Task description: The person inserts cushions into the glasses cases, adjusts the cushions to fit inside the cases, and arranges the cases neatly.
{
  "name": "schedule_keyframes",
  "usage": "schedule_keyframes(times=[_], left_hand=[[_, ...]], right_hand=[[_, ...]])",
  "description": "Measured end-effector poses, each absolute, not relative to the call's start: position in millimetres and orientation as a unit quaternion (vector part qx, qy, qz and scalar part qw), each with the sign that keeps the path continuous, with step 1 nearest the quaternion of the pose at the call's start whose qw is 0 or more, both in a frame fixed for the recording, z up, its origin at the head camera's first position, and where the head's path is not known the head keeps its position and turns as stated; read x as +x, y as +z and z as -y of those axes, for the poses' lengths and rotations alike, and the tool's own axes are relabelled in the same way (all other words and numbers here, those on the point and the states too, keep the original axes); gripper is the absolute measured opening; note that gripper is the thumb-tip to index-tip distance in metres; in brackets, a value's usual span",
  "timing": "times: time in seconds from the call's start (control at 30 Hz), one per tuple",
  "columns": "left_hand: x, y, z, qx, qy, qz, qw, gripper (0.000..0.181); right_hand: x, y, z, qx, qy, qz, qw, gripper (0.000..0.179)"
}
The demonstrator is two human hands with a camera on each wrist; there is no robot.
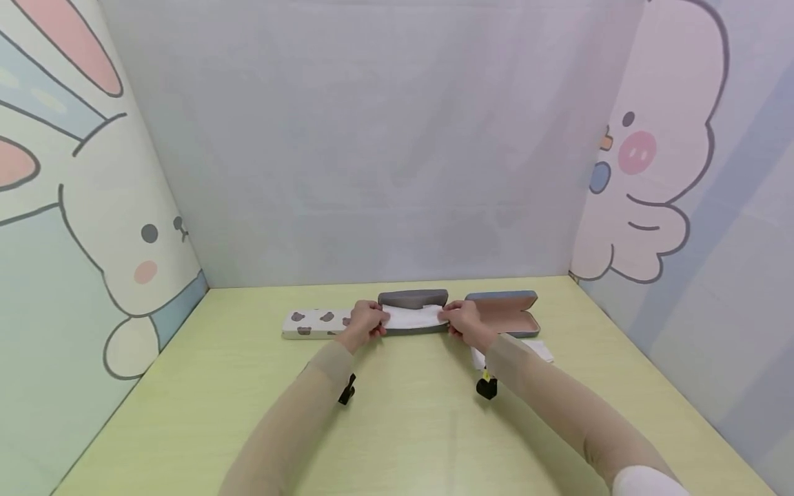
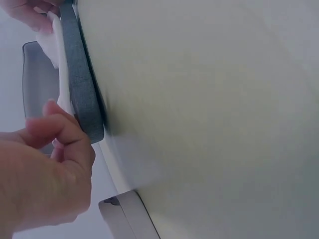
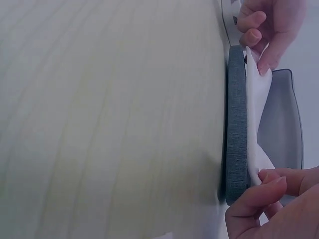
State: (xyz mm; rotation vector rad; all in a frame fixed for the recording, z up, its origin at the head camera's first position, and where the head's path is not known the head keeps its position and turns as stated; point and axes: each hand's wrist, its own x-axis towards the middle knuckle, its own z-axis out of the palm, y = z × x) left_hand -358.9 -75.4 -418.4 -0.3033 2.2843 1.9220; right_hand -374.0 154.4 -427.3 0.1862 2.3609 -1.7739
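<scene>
At the middle of the far side of the table [image 1: 403, 427], both my hands are working on one white cloth [image 1: 411, 317], and it is stretching between them from end to end! My left hand [image 1: 367, 319] is pinching the cloth's left end, thumb against curled fingers; my right hand [image 1: 464, 319] is pinching the right end in the same narrow grip. The cloth is lying along the lower half of the open grey case [image 1: 412, 297], whose lid is standing up behind it. From the right wrist, I'm seeing the cloth rising in a fold just inside the case's front edge; how far down it is reaching, I cannot tell.

Out to my left, a white case with brown patches [image 1: 318, 324] is lying flat and closed, its right end sitting just beside my left hand. Over on the right, a blue case [image 1: 504, 313] is standing open, showing a pinkish-brown lining, near my right hand. And in front of that one, another white cloth [image 1: 540, 350] is lying on the table, partly hiding under my right sleeve [image 1: 546, 386]. Behind it all a pale wall [image 1: 384, 151] is rising, with a cartoon rabbit [image 1: 118, 227] looking on from the left.
</scene>
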Motion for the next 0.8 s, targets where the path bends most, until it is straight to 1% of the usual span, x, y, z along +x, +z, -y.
schedule_keyframes(times=[0.2, 0.6, 0.73, 0.8], left_hand=[[-357, -421, 74, -0.101, 0.625, -0.773, 0.043, 0.015], [-362, -428, 73, -0.095, 0.612, -0.785, 0.023, 0.014], [-363, -431, 74, -0.089, 0.594, -0.799, 0.013, 0.014], [-361, -431, 74, -0.088, 0.581, -0.809, 0.008, 0.012]], right_hand=[[-372, -431, -151, 0.082, -0.592, -0.799, 0.076, 0.013], [-372, -432, -147, 0.094, -0.58, -0.807, 0.061, 0.012], [-370, -433, -149, 0.077, -0.56, -0.823, 0.054, 0.019], [-367, -432, -150, 0.056, -0.529, -0.846, 0.04, 0.024]])
